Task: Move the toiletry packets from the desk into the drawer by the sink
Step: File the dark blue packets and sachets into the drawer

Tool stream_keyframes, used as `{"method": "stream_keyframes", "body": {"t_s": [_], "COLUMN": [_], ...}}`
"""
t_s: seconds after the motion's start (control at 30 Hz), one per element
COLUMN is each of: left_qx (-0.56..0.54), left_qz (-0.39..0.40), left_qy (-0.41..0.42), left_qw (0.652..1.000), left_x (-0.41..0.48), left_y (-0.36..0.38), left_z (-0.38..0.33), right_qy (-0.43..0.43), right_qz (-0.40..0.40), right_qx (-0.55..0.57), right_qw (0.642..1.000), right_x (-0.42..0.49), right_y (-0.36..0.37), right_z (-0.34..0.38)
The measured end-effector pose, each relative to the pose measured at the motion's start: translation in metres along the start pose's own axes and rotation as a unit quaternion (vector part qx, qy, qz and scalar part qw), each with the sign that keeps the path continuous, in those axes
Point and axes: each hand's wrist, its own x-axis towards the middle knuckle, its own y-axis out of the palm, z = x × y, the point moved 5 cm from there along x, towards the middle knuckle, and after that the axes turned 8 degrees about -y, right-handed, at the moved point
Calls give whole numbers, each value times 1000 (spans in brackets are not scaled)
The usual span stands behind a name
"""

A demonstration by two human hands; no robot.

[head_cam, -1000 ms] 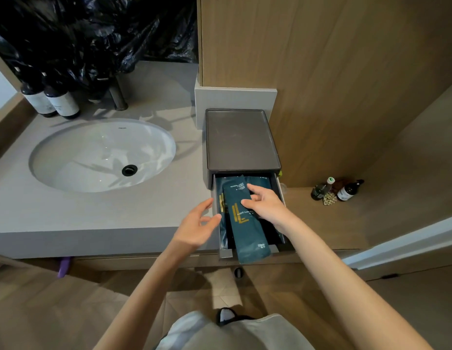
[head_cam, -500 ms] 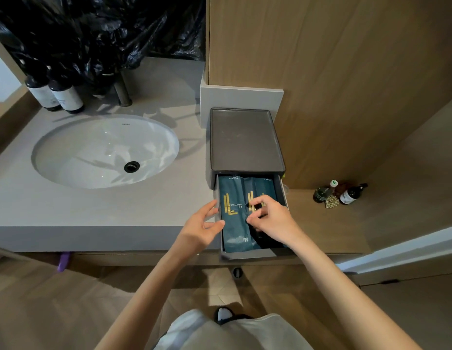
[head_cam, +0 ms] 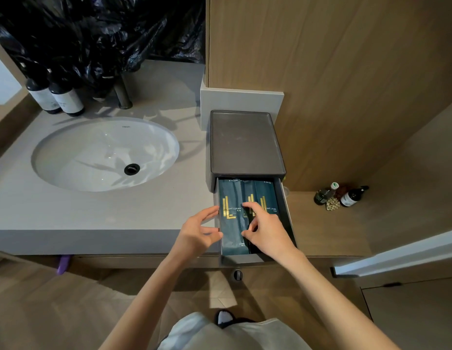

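Dark teal toiletry packets (head_cam: 231,215) with gold lettering lie flat side by side in the pulled-out drawer (head_cam: 242,259) of a dark grey box (head_cam: 245,142) on the counter right of the sink. My right hand (head_cam: 266,229) hovers over the right-hand packets, fingers curled and spread, its fingertips touching the packets. My left hand (head_cam: 198,231) is at the drawer's left edge, fingers apart, holding nothing.
A white oval sink (head_cam: 103,152) is set in the grey counter (head_cam: 93,213). Two dark bottles (head_cam: 55,97) and a tap (head_cam: 122,93) stand behind it under black plastic sheeting. Small bottles (head_cam: 341,195) stand on the lower wooden ledge at right. A wooden wall rises behind the box.
A second ago my right hand held one packet sticking out over the drawer's front; that packet now lies flat inside. Both hands stay at the drawer, fingers loosened.
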Motion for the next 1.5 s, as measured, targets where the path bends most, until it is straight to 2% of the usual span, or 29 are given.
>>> {"method": "stream_keyframes", "body": {"t_s": [0.07,0.17,0.4,0.77,0.9,1.03,1.2,1.37,1.5], "left_qx": [-3,-2,-12,25,35,-18,-81,-153,-199], "left_qz": [5,4,11,-36,-51,-75,-139,-240,-320], "left_qy": [0,-3,-9,22,17,-19,1,26,41], "left_qw": [1000,1000,1000,999,998,997,987,958,926], "left_x": [0,0,-1,3,-4,-21,-59,-112,-161], "left_y": [0,0,1,2,2,-8,-55,-129,-192], "left_z": [-1,-1,3,5,2,-6,-13,7,51], "right_qy": [-54,-108,-127,-147,-150,-153,-187,-196,-201], "right_qz": [-1,49,191,198,195,118,54,12,-18], "right_qx": [-104,-142,-242,-260,-224,-154,-60,19,80], "right_qw": [993,983,943,934,943,969,979,980,976], "right_x": [1,8,22,37,33,26,17,14,20], "right_y": [-6,-13,-1,15,4,-19,-34,-25,17], "right_z": [8,12,4,-4,1,16,47,100,157]}}
